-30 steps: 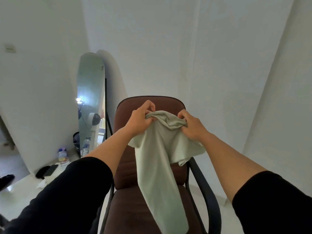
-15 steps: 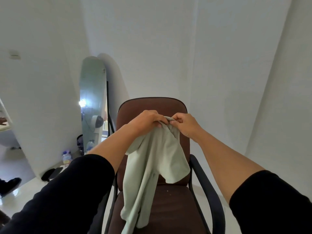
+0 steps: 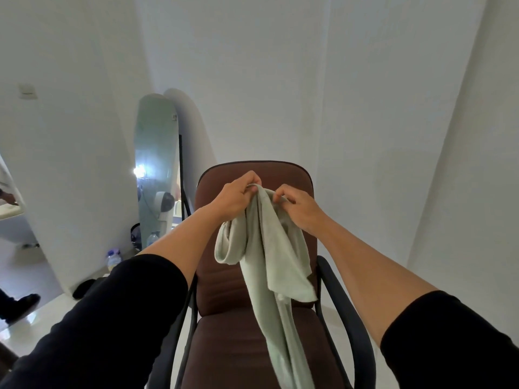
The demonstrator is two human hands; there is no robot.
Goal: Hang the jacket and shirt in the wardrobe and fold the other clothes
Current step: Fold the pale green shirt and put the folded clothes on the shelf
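Observation:
A pale green garment (image 3: 269, 262) hangs in the air in front of a brown office chair (image 3: 224, 290). My left hand (image 3: 236, 197) grips its top edge, fingers curled round the cloth. Close beside it, my right hand (image 3: 297, 206) pinches the same bunched top edge. The cloth drops in folds over the chair's seat and runs out of the bottom of the view. No jacket, shirt or wardrobe is in sight.
A tall mirror (image 3: 156, 164) leans in the corner to the left of the chair. Water bottles (image 3: 113, 258) and dark items stand on the floor beneath it. Black armrests (image 3: 345, 313) flank the seat. White walls close in behind and to the right.
My hands have stayed close together at the garment's top. The hanging cloth has swung from the left side of the seat to the middle and right.

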